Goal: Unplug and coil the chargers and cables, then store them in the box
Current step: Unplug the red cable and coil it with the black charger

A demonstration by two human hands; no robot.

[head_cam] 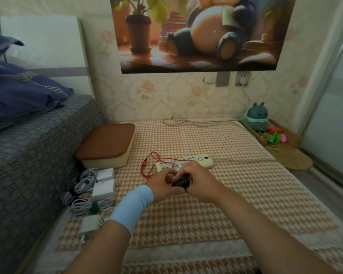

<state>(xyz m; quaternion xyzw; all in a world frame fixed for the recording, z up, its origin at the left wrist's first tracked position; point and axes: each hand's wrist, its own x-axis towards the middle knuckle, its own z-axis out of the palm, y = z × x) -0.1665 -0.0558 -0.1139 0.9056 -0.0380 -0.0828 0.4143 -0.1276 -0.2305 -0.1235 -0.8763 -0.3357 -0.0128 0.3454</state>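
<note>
Both hands meet just above the houndstooth mat (186,214), close to the near end of the cream power strip (203,162). Between them sits a small black charger (181,183). The right hand (199,181) wraps it from the right, with its fingers (186,169) curled over the top and the charger's dark body showing under the knuckles. The left hand (161,184), which has a light blue wristband (133,206) on its wrist, closes in on the charger's left end. Its fingers (169,172) are bent tightly toward the right hand's, touching or nearly so. Only the lower front of the charger can be seen, as the rest is covered by the fingers.

A red cable (147,168) lies in loose loops on the mat, just beyond the left hand and across the power strip's near end. One plug tip of it lies free on the mat. Its other end runs in behind the hands, and whether it joins the charger cannot be seen.

The box (107,164) stands on the mat to the left, against the bed (38,145), with its brown lid (107,141) on. In front of the box lie three white chargers (103,189) and bundles of coiled white cable (91,206), well apart from the hands. The power strip's own cord (246,160) runs off to the right.
</note>
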